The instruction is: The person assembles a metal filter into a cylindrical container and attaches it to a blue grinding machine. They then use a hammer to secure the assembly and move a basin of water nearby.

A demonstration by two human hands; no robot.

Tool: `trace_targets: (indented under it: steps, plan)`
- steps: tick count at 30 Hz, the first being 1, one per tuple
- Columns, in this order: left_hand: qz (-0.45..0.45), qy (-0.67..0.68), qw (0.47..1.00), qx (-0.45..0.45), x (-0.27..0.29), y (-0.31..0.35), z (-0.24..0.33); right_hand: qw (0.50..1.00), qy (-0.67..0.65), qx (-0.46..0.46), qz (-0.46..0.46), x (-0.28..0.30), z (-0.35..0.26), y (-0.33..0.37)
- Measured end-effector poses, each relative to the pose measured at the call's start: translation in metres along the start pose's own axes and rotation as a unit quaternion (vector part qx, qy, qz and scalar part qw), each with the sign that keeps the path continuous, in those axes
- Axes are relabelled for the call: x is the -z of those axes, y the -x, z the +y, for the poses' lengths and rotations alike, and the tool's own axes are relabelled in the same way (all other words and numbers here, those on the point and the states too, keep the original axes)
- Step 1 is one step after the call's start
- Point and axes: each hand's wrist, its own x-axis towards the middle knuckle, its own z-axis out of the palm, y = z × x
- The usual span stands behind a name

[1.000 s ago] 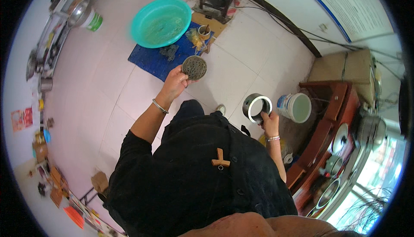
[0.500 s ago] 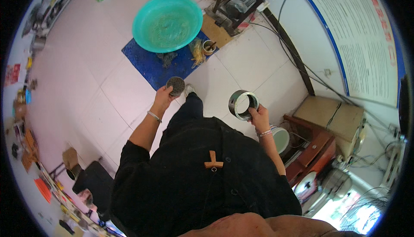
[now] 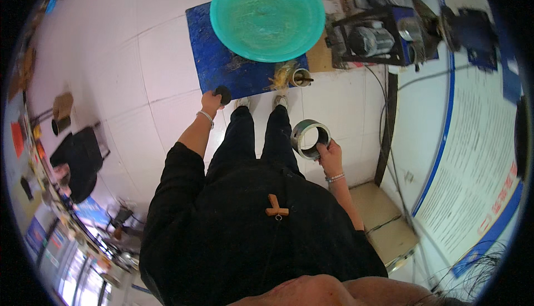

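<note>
My left hand (image 3: 211, 103) is closed on the edge of a dark round perforated disc (image 3: 223, 94). It hangs low in front of me, over the near left corner of a blue mat (image 3: 208, 64). The disc's holes showed more clearly a moment ago. On the right, my right hand (image 3: 331, 159) grips a wide metal ring (image 3: 297, 139) by its near right edge, with the thumb against the inside. The ring's opening faces up toward me. A teal basin (image 3: 222, 30) stands on the mat beyond both hands; cloudy water appears to be in it.
Next to the basin are a small cup (image 3: 302, 78) with a stick in it and a yellowish stringy clump (image 3: 282, 77). A motor on a dark stand (image 3: 372, 40) is at far right. Cables hang along the right wall above a beige box (image 3: 378, 211); a black chair (image 3: 79, 156) stands left.
My view has turned, and the basin and mat appear closer and further right. Both feet now show side by side at the mat's edge. Each hand keeps its piece; the disc has tilted.
</note>
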Motion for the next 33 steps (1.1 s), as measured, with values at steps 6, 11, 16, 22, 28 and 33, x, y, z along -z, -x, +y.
trace_targets:
  steps: [6, 11, 16, 22, 28, 33]
  plan:
    - [0.100, -0.118, 0.988, -0.025, -0.018, -0.025, -0.034, 0.988, 0.109, 0.050, -0.093, 0.003, -0.001, -0.077]
    - [0.068, -0.252, 0.964, -0.054, -0.023, -0.047, -0.025, 0.979, 0.156, 0.043, -0.121, -0.002, -0.005, -0.110]
    - [0.010, -0.313, 0.945, -0.093, -0.030, -0.083, -0.021, 0.966, 0.215, 0.059, -0.129, -0.007, 0.009, -0.126]
    - [0.076, -0.408, 0.905, -0.094, -0.016, -0.104, -0.011, 0.955, 0.242, 0.079, -0.150, -0.025, 0.004, -0.128]
    - [-0.173, 0.126, 0.976, 0.040, -0.066, -0.036, -0.010, 0.969, 0.161, 0.047, -0.182, -0.051, 0.005, -0.136]
    - [-0.453, 0.495, 0.706, 0.226, -0.100, 0.108, 0.113, 0.961, 0.157, 0.092, -0.207, -0.075, 0.000, -0.136]
